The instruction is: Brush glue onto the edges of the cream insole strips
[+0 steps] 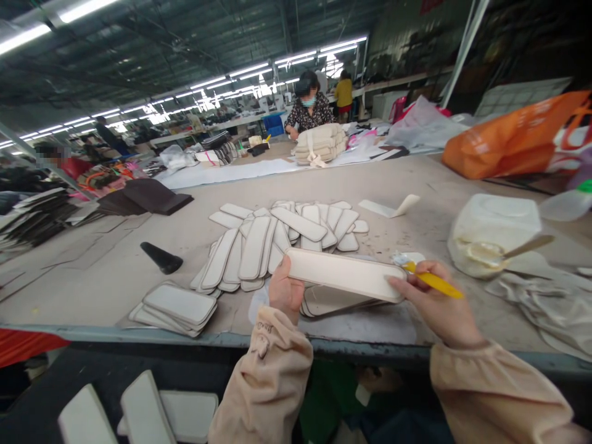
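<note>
A long pale strip with rounded corners and a darker edge (345, 274) is held up between both hands. My left hand (285, 288) grips its left end, thumb on top. The fingers of my right hand (439, 302) pinch its right end and also hold a yellow-handled brush (437, 283), whose whitish tip points left. Under the strip lies a small stack of similar pieces (330, 300) near the table's front edge. Behind it spreads a large heap of pale strips (254, 246).
A smaller stack (178, 306) and a black cone-like object (161, 257) are at left. An open white jug (493, 234) with a stick stands at right, near crumpled cloth (550, 296) and an orange bag (509, 139). Across the table sits a person (311, 108) behind bundled pieces (321, 143).
</note>
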A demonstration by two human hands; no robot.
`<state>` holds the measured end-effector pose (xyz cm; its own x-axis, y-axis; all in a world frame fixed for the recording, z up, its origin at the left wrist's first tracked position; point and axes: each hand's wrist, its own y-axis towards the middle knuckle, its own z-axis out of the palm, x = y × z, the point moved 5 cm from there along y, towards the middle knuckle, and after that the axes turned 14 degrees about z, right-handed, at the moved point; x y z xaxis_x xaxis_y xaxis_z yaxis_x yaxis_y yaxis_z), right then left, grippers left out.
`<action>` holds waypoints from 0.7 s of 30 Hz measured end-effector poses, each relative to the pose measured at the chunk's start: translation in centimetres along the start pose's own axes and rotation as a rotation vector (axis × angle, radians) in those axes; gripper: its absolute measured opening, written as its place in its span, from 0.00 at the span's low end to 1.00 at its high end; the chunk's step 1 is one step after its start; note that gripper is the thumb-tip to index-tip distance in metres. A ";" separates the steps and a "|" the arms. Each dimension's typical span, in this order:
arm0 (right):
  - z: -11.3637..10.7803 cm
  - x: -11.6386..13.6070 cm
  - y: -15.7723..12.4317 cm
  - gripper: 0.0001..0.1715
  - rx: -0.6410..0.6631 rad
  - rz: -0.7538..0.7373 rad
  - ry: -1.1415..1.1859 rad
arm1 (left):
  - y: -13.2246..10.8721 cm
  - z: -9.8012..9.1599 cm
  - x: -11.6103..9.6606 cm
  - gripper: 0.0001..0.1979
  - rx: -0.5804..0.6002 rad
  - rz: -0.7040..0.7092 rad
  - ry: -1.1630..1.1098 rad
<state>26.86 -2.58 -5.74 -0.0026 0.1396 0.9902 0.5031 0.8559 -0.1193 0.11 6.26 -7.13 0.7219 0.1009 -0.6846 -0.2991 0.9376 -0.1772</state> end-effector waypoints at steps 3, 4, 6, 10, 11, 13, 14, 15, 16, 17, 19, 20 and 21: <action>0.1 0.2 -0.2 0.30 0.005 0.001 0.027 | 0.2 -0.3 0.1 0.08 -0.016 0.020 0.014; 0.1 0.2 -0.2 0.30 0.006 0.003 0.029 | 0.2 -0.4 0.1 0.08 -0.023 0.024 0.019; 0.2 0.3 -0.4 0.30 0.011 0.007 0.024 | 0.2 -0.5 0.2 0.08 -0.034 0.029 0.026; 0.4 0.4 -0.6 0.29 0.012 -0.004 0.008 | 0.3 -0.7 0.2 0.07 -0.055 0.033 0.038; 0.4 0.5 -0.7 0.29 0.008 -0.007 0.006 | 0.4 -0.8 0.2 0.07 -0.060 0.033 0.042; 0.5 0.5 -0.7 0.30 0.005 -0.007 0.010 | 0.5 -1.0 0.3 0.06 -0.069 0.032 0.048; 0.5 0.5 -0.8 0.30 0.005 -0.006 0.011 | 0.5 -1.1 0.3 0.06 -0.073 0.032 0.049; 0.6 0.6 -0.8 0.30 0.004 -0.005 0.009 | 0.6 -1.1 0.3 0.06 -0.077 0.032 0.049; 0.6 0.6 -0.8 0.30 0.005 -0.005 0.007 | 0.6 -1.2 0.3 0.06 -0.082 0.034 0.047; 0.6 0.6 -0.8 0.30 0.004 -0.007 0.003 | 0.6 -1.2 0.3 0.06 -0.088 0.036 0.045; 0.6 0.5 -0.8 0.29 -0.001 -0.009 -0.011 | 0.6 -1.2 0.3 0.05 -0.100 0.035 0.037; 0.6 0.5 -0.7 0.29 -0.006 -0.010 -0.014 | 0.5 -1.1 0.3 0.05 -0.104 0.031 0.031; 0.5 0.5 -0.7 0.30 -0.011 -0.010 -0.016 | 0.5 -1.0 0.2 0.05 -0.107 0.026 0.024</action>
<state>26.06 -2.85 -5.18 -0.0214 0.1395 0.9900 0.5123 0.8519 -0.1089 -0.50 6.40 -8.11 0.6984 0.1151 -0.7064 -0.3832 0.8937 -0.2332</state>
